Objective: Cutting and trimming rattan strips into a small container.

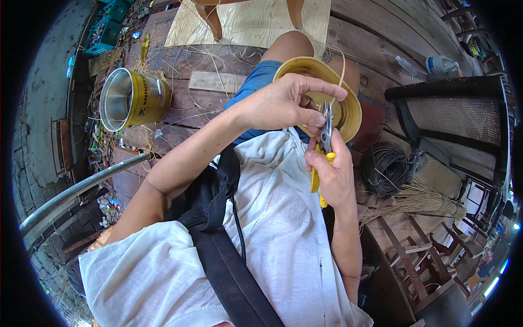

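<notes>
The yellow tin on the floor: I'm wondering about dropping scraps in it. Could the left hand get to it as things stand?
Probably yes. The yellow tin lies on its side on the person's left, with nothing between it and the left hand, but that hand is now pinching a thin strand at the yellow ring.

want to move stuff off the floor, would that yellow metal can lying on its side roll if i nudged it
Probably yes: the yellow can lies on its side on the wooden planks, so its round wall could roll. It looks empty through the open mouth, so likely light and easy to shift. Loose straw strands and the plank gaps around it might stop it quickly.
</notes>
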Demonstrator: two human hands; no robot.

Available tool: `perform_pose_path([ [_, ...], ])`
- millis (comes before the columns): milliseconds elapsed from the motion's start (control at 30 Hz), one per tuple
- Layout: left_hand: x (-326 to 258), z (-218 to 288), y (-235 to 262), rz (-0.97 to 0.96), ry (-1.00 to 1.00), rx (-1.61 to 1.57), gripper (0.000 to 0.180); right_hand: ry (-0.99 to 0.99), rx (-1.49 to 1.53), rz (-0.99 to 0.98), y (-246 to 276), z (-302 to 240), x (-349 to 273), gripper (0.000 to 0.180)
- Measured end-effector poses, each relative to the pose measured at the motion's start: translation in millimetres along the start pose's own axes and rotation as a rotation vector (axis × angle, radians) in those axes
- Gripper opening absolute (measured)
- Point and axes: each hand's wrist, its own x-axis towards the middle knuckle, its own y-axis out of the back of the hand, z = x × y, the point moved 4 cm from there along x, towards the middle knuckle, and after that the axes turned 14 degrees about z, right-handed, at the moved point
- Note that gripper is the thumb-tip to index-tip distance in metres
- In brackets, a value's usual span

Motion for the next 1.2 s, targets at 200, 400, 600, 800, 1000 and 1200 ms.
perform_pose_path([
  [200, 6.2, -4.6, -3.1, 0.032, -0.05, 0.146, 0.053, -0.067, 0.047, 0.065, 4.8, 14.4, -6.5, 0.032],
  [400, 12.7, -4.1, 5.8, 0.131, -0.365, 0.451, 0.035, -0.178, 0.085, 0.115, 22.8, 19.0, -13.9, 0.033],
  [600, 7.2, -6.3, 8.2, 0.06, -0.12, 0.257, 0.034, -0.074, 0.04, 0.053, 13.4, 20.5, -12.1, 0.034],
  [800, 1.9, -4.2, 5.5, -0.023, 0.057, -0.032, 0.04, 0.011, -0.127, 0.021, 4.2, 3.3, -3.9, 0.028],
  [1000, 0.1, -0.4, 4.0, 0.017, 0.045, -0.021, 0.046, 0.017, -0.145, -0.016, 3.4, -3.7, -3.5, 0.04],
  [1200, 3.0, -6.7, -5.0, 0.001, -0.011, -0.013, 0.051, -0.063, 0.034, 0.076, 1.7, 9.8, -7.2, 0.034],
])
